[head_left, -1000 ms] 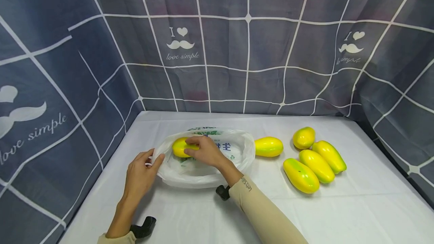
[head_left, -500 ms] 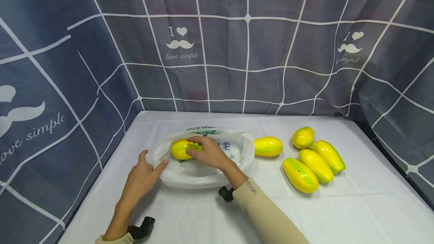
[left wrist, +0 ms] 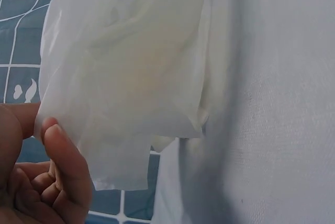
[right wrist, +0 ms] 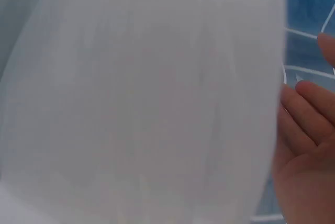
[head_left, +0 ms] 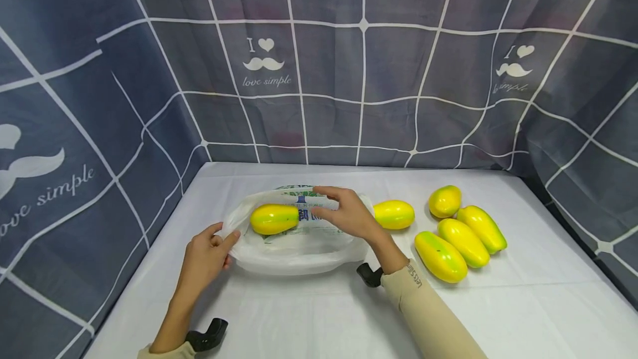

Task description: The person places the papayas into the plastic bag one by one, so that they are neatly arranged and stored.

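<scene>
A white plastic bag (head_left: 299, 259) with printed lettering lies with its mouth spread wide on the table. Inside its left part rests a yellow-green, mango-like fruit (head_left: 274, 219). My left hand (head_left: 206, 254) pinches the bag's left rim between thumb and finger, and the left wrist view shows this pinch on the thin plastic (left wrist: 120, 77). Over the bag's right side hovers my right hand (head_left: 349, 212), fingers extended and holding nothing. The right wrist view has the bag wall (right wrist: 141, 103) covering most of the frame, with the open palm at the right edge.
Just right of the bag lies another such fruit (head_left: 395, 214), and several more (head_left: 464, 242) are grouped farther right. A white cloth covers the table (head_left: 299, 320). Grey checked curtains (head_left: 329, 71) enclose the back and sides.
My right hand has let go of the fruit in the bag and moved right. The left hand's fingers loosened from the rim briefly, then pinched it again.
</scene>
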Tool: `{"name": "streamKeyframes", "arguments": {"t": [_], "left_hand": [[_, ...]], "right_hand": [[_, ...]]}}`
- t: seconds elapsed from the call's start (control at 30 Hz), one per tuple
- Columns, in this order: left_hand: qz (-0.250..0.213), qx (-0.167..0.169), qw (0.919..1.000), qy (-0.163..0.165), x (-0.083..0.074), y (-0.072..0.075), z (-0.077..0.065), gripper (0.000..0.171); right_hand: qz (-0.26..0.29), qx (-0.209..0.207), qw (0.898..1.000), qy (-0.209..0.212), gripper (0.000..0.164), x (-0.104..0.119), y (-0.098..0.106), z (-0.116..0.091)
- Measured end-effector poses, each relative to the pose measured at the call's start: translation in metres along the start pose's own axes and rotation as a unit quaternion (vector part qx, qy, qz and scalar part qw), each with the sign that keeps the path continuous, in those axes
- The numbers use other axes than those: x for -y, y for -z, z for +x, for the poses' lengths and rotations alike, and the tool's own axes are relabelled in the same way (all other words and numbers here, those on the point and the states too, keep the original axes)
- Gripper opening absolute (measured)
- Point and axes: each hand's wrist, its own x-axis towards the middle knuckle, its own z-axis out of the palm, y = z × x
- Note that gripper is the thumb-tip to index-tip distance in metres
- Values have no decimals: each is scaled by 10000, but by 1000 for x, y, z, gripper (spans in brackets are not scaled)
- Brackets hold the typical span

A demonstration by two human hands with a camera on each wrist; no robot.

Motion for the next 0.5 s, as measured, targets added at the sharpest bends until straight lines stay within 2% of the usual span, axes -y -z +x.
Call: {"name": "streamKeyframes", "arguments": {"t": [0.27,0.5], "left_hand": [[239,-194,9994,-125,-1,-1,-1,63],[424,-404,9980,-257,-3,-1,-2,56]], "right_hand": [[-192,-355,9989,-255,51,-7,30,-23],[-270,-598,9967,-476,51,-23,51,-41]]}}
